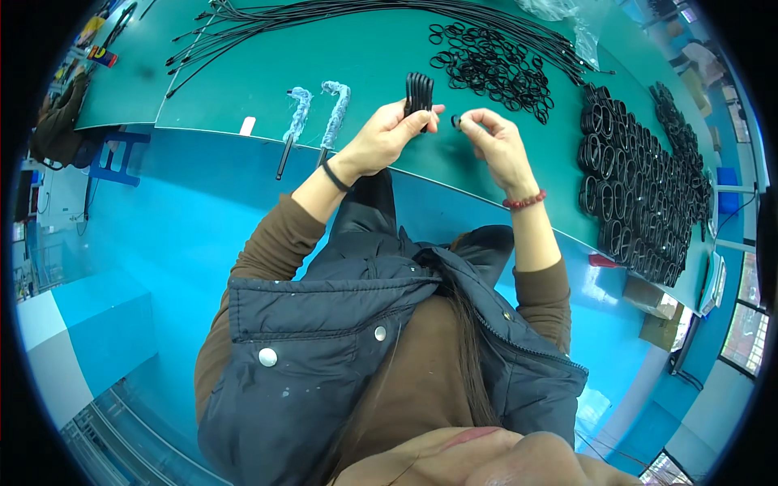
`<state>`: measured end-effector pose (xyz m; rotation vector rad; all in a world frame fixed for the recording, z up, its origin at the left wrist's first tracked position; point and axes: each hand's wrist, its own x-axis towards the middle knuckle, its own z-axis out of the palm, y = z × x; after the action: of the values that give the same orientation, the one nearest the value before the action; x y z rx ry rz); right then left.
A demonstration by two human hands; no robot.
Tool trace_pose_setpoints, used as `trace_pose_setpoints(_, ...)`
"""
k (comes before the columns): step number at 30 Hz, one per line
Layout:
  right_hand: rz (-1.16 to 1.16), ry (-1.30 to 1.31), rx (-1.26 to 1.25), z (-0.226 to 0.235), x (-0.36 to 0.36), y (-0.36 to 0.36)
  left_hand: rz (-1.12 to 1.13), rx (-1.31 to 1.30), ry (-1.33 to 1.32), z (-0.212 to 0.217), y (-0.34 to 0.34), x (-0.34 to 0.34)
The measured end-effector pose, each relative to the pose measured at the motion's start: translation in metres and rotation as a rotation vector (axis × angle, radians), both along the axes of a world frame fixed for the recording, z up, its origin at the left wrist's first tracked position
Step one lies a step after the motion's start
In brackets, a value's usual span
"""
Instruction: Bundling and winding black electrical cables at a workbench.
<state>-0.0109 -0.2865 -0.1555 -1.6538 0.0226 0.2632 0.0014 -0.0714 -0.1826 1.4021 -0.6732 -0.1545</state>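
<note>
Green counter (356,57) spanning upper frame, carrying loose black rings (492,66). Left hand (387,136) clamping black looped bundle (419,89), upper centre; right hand (498,147), sitting apart, pinching small black piece (455,121). Bundle probably handling light, springy; gripping best around middle.

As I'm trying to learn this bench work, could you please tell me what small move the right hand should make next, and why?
Probably, the right hand should bring the small black piece leftward to the black bundle: the left hand holds that bundle, the piece is pinched in the right fingertips, and a gap separates the two.
</note>
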Motion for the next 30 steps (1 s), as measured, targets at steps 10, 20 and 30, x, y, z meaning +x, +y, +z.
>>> trace_pose_setpoints(10,-0.007,-0.024,0.241,-0.026,-0.037,-0.007,-0.187,-0.409,0.662,-0.002,-0.029,-0.009)
trace_pose_setpoints(20,0.327,0.217,1.148,-0.013,-0.067,0.020,-0.307,-0.462,0.755,0.001,-0.027,-0.017)
trace_pose_setpoints(30,0.191,-0.400,-0.257,0.026,-0.047,-0.042,-0.264,0.085,0.572,0.011,-0.013,-0.027)
